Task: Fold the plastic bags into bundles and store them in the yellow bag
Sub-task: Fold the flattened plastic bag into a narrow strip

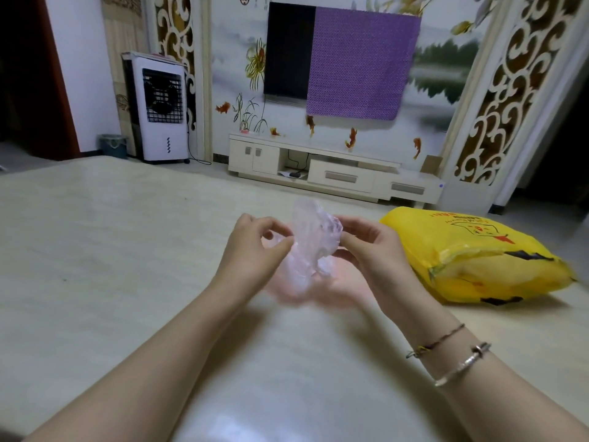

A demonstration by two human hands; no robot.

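My left hand [255, 240] and right hand [366, 247] pinch a half-bundled clear plastic bag [309, 247]. It must still go in the yellow bag [478, 260] at three o'clock.

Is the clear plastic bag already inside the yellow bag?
No, both hands hold the clear plastic bag above the table, left of the yellow bag.

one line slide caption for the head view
Both hands, left and right, pinch a clear plastic bag above the table beside the yellow bag.
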